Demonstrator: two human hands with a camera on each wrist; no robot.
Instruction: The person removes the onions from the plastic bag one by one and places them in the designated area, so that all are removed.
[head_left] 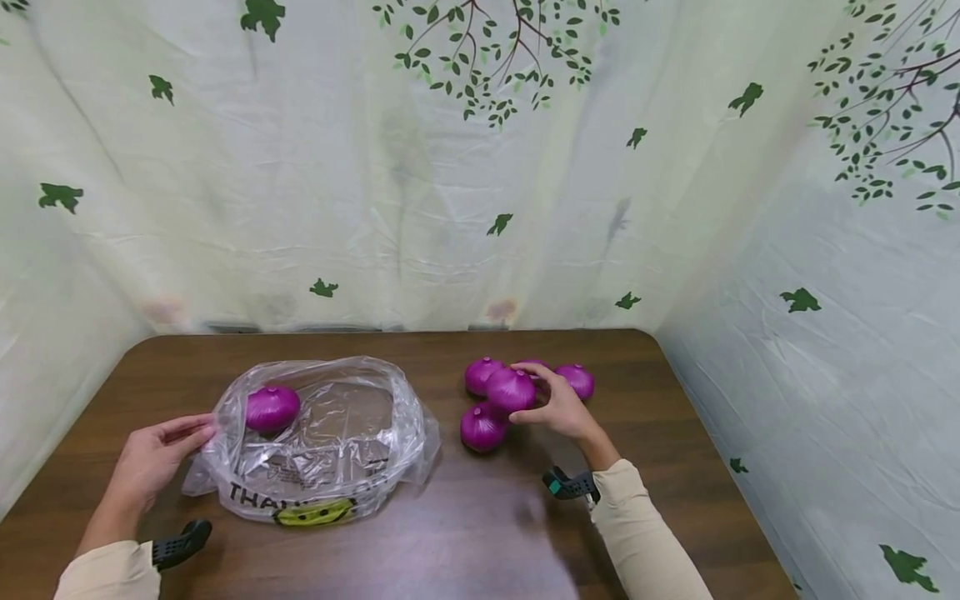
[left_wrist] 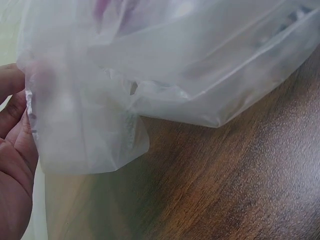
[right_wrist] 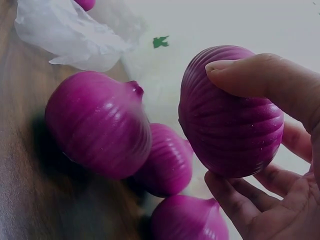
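Observation:
My right hand (head_left: 553, 406) grips a purple onion (head_left: 512, 390) between thumb and fingers. In the right wrist view this onion (right_wrist: 232, 112) is raised off the table, other onions below it. Several onions lie around that hand: one nearer onion (head_left: 483, 427), one at the back left (head_left: 483, 375), one at the right (head_left: 576, 381), and one partly hidden behind the fingers. On the left, my left hand (head_left: 153, 458) pinches the rim of a clear plastic bag (head_left: 405, 450), whose mouth is spread wide. One onion (head_left: 273, 408) sits inside the bag's left part.
The brown wooden table (head_left: 480, 533) has rounded far corners. Behind it and at the right hang pale curtains (head_left: 420, 183) printed with leaves and branches. Dark bands (head_left: 180, 543) circle both wrists. The bag carries dark lettering and a yellow-green print.

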